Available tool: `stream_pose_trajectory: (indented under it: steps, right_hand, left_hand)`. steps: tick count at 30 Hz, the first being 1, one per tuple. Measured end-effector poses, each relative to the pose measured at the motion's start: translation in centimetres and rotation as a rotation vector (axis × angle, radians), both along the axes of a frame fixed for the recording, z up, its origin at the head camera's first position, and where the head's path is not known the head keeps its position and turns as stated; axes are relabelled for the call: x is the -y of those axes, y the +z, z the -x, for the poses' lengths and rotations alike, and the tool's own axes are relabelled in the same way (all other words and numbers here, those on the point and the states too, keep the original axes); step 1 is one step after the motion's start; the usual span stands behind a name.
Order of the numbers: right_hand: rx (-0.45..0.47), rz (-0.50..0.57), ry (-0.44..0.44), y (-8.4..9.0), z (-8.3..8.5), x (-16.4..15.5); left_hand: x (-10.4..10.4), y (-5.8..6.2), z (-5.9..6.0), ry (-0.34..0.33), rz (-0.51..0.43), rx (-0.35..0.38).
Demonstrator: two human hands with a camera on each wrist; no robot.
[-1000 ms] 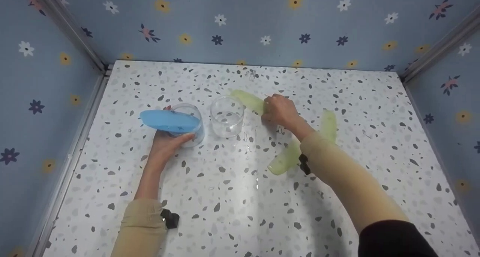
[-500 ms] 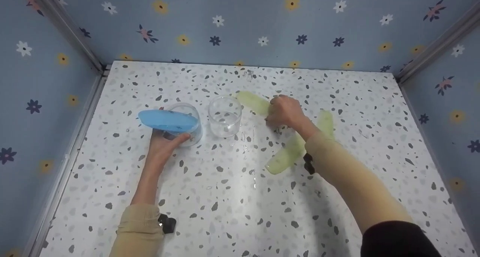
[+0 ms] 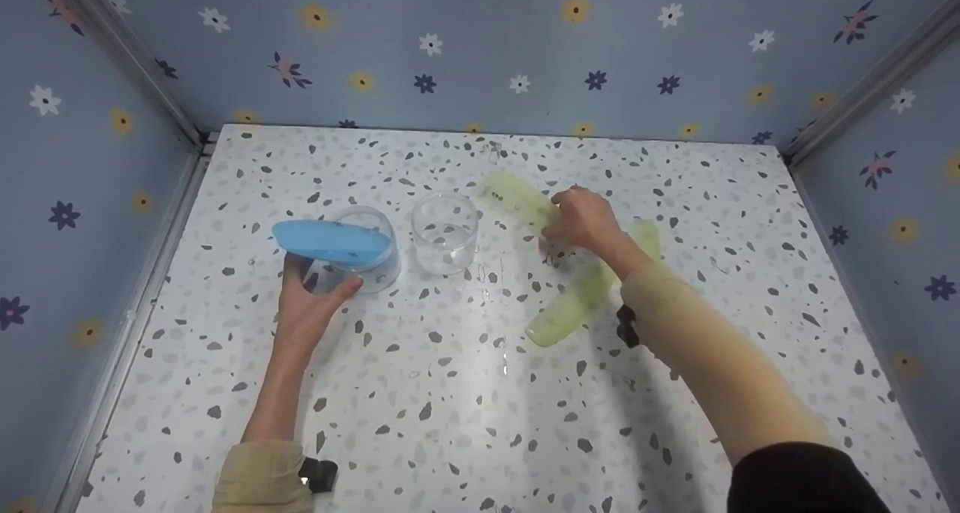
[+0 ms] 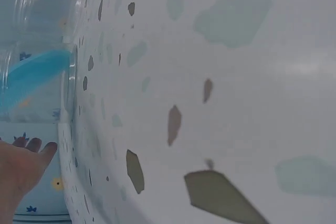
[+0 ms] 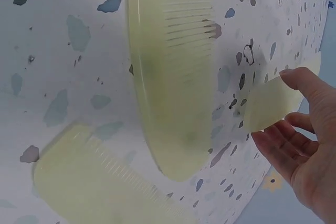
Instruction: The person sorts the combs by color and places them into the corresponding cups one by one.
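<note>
A blue comb [image 3: 330, 241] leans in a clear cup [image 3: 382, 273], its end sticking out over the rim to the left. My left hand [image 3: 307, 307] is just left of that cup, thumb and fingers spread apart; in the left wrist view the hand [image 4: 23, 166] shows a gap to the cup. Further right, my right hand [image 3: 589, 219] pinches one end of a pale yellow-green comb [image 3: 517, 198] between thumb and fingers. Two more pale green combs lie on the table near the right forearm: one comb [image 3: 566, 314] in front, another comb [image 3: 646, 239] partly hidden by the sleeve.
A second clear cup [image 3: 445, 235] stands beside the first, toward the middle of the white speckled table [image 3: 420, 430]. Wet drops [image 3: 504, 359] mark the tabletop. Flowered blue panels [image 3: 480, 55] enclose the back and both sides.
My left hand has let go of the cup with the blue comb and drawn back toward me. My right hand has shifted slightly right with the green comb.
</note>
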State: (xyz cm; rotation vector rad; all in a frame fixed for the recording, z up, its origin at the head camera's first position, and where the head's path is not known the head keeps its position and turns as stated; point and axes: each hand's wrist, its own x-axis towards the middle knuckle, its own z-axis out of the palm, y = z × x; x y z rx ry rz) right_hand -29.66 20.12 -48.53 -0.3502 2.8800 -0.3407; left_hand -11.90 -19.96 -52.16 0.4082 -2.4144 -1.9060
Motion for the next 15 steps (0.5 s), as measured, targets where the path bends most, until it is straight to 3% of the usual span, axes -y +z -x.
stream_pose_trajectory:
  steps: [8, 15]
  right_hand:
    - [-0.046, 0.078, -0.009, 0.4, -0.1, -1.8]
    - [-0.094, 0.123, -0.025, 0.7, -0.5, -3.3]
  left_hand:
    - [1.1, 1.6, -0.7, 0.075, -0.088, -0.112]
    - [1.7, 3.6, -0.9, 0.138, -0.096, -0.221]
